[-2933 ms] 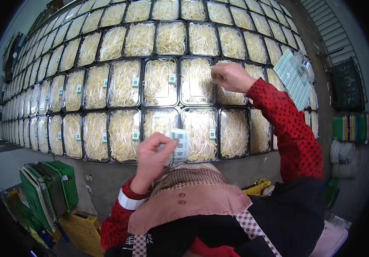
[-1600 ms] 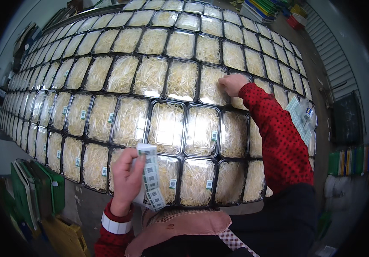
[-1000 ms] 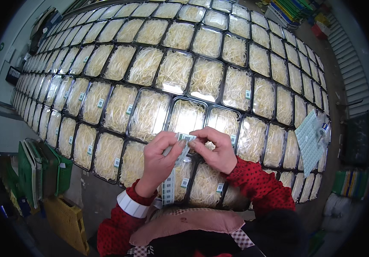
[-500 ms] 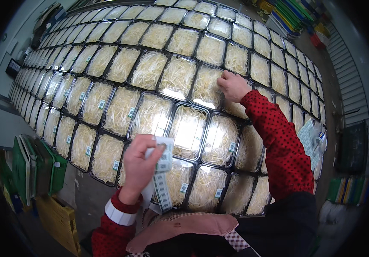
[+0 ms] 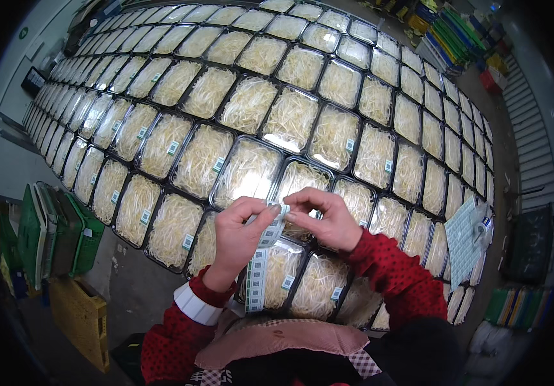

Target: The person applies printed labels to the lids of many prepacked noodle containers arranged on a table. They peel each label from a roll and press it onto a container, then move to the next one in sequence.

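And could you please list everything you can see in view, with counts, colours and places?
Bean sprout trays: too many to count, black with clear lids, in rows ahead
Label strip: one, white and green, hanging from the left hand
Stuck labels: many, white and green, on some trays
Label sheet: one, pale green, on trays at right
Green crates: several, lower left
Yellow crate: one, lower left
Red container: one, upper right
Apron: one, pinkish, on the person
White band: one, left wrist
Sleeves: two, red with black dots, both forearms
Left hand: one, bare, gripping the strip
Right hand: one, bare, fingertips at the strip's top
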Demonstrator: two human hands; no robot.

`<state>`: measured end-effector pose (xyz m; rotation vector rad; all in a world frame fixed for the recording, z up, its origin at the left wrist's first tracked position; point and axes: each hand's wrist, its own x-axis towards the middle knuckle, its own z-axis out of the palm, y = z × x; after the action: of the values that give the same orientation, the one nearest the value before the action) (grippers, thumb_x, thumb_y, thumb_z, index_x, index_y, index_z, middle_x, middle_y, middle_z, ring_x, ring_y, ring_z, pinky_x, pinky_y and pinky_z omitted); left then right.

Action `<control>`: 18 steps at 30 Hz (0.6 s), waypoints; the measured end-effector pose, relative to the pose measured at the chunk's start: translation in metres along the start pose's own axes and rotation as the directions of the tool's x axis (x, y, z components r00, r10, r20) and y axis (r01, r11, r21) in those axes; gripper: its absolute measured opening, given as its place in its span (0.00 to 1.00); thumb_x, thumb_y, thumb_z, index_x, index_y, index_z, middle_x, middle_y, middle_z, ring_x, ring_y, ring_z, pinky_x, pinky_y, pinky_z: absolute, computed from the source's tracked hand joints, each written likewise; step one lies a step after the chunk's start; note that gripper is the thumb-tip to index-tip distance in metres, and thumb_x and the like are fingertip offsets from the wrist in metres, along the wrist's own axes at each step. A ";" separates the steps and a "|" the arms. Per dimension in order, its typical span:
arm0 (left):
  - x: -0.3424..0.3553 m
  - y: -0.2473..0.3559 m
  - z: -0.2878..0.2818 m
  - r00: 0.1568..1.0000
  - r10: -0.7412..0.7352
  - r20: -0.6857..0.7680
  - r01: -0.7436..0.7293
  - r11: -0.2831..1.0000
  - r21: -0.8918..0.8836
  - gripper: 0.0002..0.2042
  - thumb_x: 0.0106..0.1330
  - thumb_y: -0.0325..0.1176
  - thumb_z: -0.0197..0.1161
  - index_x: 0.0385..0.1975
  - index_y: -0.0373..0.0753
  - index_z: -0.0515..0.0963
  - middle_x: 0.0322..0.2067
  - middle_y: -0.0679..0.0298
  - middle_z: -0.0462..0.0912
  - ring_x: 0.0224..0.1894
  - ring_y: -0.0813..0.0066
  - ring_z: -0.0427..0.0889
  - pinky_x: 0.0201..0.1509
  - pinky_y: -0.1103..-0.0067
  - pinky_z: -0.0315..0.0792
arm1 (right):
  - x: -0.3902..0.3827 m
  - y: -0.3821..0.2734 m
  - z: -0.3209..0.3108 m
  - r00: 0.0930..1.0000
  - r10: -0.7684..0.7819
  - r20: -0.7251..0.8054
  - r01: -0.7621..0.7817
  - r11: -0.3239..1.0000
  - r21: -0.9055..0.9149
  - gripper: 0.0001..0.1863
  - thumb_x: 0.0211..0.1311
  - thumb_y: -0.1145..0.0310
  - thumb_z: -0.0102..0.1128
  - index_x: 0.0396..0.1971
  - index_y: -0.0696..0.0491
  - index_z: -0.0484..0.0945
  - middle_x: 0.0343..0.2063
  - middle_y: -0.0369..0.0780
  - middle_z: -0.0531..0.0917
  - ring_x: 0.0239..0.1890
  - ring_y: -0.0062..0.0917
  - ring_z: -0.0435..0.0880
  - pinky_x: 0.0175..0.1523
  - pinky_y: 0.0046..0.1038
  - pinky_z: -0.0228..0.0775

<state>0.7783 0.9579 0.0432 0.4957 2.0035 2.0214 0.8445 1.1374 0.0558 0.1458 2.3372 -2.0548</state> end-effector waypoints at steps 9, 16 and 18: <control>-0.027 -0.013 -0.021 0.998 -0.048 0.050 0.042 0.994 0.105 0.05 0.55 0.23 0.69 0.23 0.31 0.79 0.22 0.67 0.77 0.25 0.83 0.74 0.28 0.85 0.66 | 0.110 0.016 -0.066 0.947 -0.306 -0.102 0.184 0.770 -0.610 0.02 0.60 0.72 0.55 0.29 0.54 0.74 0.24 0.42 0.79 0.27 0.34 0.79 0.34 0.32 0.70; -0.015 -0.015 -0.056 1.000 -0.013 0.020 0.012 0.998 0.060 0.04 0.59 0.16 0.61 0.33 0.29 0.79 0.37 0.61 0.77 0.36 0.81 0.77 0.40 0.85 0.71 | 0.182 0.055 -0.119 0.942 -0.138 0.307 0.329 0.195 -0.924 0.04 0.56 0.69 0.55 0.29 0.52 0.71 0.28 0.42 0.78 0.34 0.42 0.79 0.36 0.40 0.71; -0.011 -0.011 -0.055 0.998 0.056 -0.006 -0.055 0.991 0.124 0.05 0.59 0.16 0.61 0.33 0.29 0.79 0.39 0.60 0.77 0.38 0.80 0.78 0.41 0.85 0.72 | 0.190 0.068 -0.115 0.944 -0.109 0.312 0.323 0.113 -0.940 0.06 0.55 0.68 0.56 0.29 0.53 0.71 0.29 0.42 0.79 0.35 0.43 0.79 0.37 0.40 0.71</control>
<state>0.7648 0.9036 0.0319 0.5746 2.1530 1.9427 0.6664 1.2695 -0.0122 -0.4303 3.1003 -0.0226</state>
